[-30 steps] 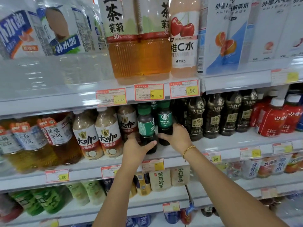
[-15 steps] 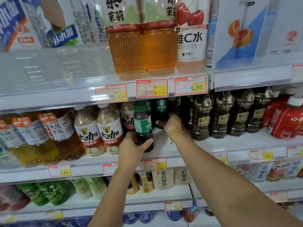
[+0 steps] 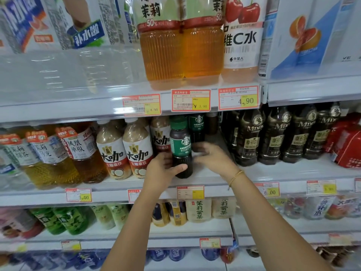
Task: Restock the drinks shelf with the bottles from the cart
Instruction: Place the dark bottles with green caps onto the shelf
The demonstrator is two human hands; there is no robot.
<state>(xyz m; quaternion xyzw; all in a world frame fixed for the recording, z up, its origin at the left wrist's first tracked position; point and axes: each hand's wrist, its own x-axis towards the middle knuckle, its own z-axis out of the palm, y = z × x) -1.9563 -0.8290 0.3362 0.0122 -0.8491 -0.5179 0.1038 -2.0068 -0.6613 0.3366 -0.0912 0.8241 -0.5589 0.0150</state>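
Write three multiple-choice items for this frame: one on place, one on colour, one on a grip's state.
1. Where does the front Starbucks bottle stand? A. top shelf B. the shelf holding the beige milk-coffee bottles C. lowest shelf
2. Its label colour? A. red B. blue C. green
3. The left grip: A. holds the bottle's lower part B. hangs idle C. lies flat on a price tag
Key: 1 B, it stands right of those beige bottles; 2 C, green label with white logo; 3 A, thumb crosses the dark base.

White shelving (image 3: pixel 289 173) w/ yellow price tags (image 3: pixel 191 100)
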